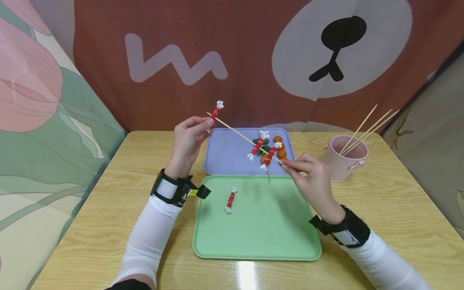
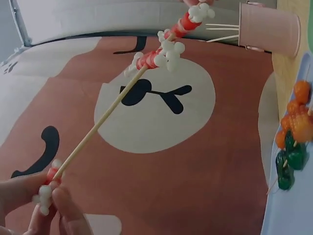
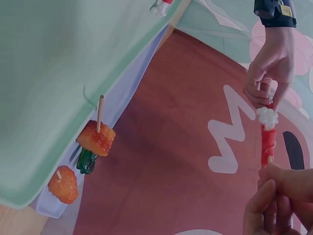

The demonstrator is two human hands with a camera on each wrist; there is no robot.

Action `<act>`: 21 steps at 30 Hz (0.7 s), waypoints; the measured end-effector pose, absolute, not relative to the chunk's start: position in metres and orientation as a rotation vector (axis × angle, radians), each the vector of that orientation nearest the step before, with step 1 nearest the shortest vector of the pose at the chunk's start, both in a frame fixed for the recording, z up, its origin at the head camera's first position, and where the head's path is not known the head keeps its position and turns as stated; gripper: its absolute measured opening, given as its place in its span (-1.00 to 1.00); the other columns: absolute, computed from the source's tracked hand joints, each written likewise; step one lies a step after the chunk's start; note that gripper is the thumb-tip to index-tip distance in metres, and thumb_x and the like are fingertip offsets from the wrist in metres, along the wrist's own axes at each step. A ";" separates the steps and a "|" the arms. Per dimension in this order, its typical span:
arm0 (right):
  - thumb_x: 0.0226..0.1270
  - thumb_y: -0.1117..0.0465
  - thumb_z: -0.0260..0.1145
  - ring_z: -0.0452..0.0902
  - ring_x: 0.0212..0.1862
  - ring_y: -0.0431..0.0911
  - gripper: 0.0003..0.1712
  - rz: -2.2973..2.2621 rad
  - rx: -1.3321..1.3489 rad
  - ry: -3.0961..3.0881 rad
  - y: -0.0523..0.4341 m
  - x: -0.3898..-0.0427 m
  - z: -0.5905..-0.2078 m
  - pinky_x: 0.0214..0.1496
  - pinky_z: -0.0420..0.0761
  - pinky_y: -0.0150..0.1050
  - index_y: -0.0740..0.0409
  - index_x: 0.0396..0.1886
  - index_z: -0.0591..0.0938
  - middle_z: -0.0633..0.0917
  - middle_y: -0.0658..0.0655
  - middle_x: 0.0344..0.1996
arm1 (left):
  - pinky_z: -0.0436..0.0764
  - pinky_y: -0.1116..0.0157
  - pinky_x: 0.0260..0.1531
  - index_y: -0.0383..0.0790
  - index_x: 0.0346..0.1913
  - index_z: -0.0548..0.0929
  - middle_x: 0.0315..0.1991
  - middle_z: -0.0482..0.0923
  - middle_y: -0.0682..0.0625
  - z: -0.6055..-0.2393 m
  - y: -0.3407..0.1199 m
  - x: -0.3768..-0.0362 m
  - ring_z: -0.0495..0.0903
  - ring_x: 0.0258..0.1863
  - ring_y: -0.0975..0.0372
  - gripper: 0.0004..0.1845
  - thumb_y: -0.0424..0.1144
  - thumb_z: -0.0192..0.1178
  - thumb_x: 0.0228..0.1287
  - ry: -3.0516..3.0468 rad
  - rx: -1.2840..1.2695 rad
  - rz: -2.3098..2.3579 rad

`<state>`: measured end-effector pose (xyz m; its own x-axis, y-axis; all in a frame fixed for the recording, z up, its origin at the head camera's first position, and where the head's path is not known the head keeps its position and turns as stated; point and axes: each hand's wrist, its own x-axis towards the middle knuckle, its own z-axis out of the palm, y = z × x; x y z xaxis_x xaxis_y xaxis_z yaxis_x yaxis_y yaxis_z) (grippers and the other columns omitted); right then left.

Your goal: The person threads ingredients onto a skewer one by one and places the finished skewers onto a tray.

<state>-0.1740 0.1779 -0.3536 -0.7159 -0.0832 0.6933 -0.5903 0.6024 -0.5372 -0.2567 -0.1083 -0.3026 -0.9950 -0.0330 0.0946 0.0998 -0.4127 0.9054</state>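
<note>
My left hand point(image 1: 192, 135) pinches a red piece with white knobbed ends point(image 1: 215, 112), like a toy bone-shaped meat stick, at the far end of a thin wooden skewer point(image 1: 233, 129). The skewer's tip shows just past that piece. Two more such pieces, one red piece point(image 1: 257, 146) and another point(image 1: 270, 156), sit crosswise along the skewer near its other end. There my right hand point(image 1: 313, 183) holds the skewer between thumb and fingers. Lying by itself on the green tray point(image 1: 261, 237) is one similar red piece point(image 1: 230, 200).
Behind the green tray is a lavender tray point(image 1: 224, 155) bearing skewers of orange balls point(image 1: 281, 154) and green pieces point(image 2: 296, 156). At the right stands a pink bucket point(image 1: 338, 161) with several wooden skewers point(image 1: 369, 131) leaning out. A patterned cloth point(image 1: 181, 24) hangs behind the table.
</note>
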 end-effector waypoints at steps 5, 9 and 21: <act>-0.06 0.47 0.47 0.36 -0.53 -0.27 -0.79 1.062 0.556 -2.200 0.177 -0.174 -0.355 -0.51 0.39 -0.60 0.34 -0.33 0.75 0.56 0.05 -0.62 | 0.64 0.39 -0.37 -0.26 -0.40 0.72 -0.44 0.69 -0.04 -0.309 -0.096 -0.253 0.61 -0.49 0.22 -0.96 -0.43 0.30 0.14 -1.730 -0.119 -2.650; -0.08 0.48 0.48 0.35 -0.54 -0.27 -0.77 1.035 0.537 -2.200 0.179 -0.175 -0.354 -0.53 0.34 -0.59 0.34 -0.33 0.75 0.57 0.06 -0.63 | 0.63 0.38 -0.39 -0.23 -0.44 0.72 -0.47 0.69 -0.03 -0.312 -0.089 -0.252 0.60 -0.52 0.24 -0.91 -0.46 0.29 0.13 -1.720 -0.118 -2.644; -0.09 0.46 0.49 0.42 -0.51 -0.25 -0.78 1.050 0.514 -2.204 0.178 -0.171 -0.352 -0.48 0.41 -0.62 0.32 -0.34 0.76 0.57 0.03 -0.63 | 0.63 0.37 -0.34 -0.18 -0.44 0.72 -0.45 0.68 -0.02 -0.315 -0.084 -0.250 0.60 -0.49 0.23 -0.87 -0.47 0.27 0.15 -1.777 -0.170 -2.645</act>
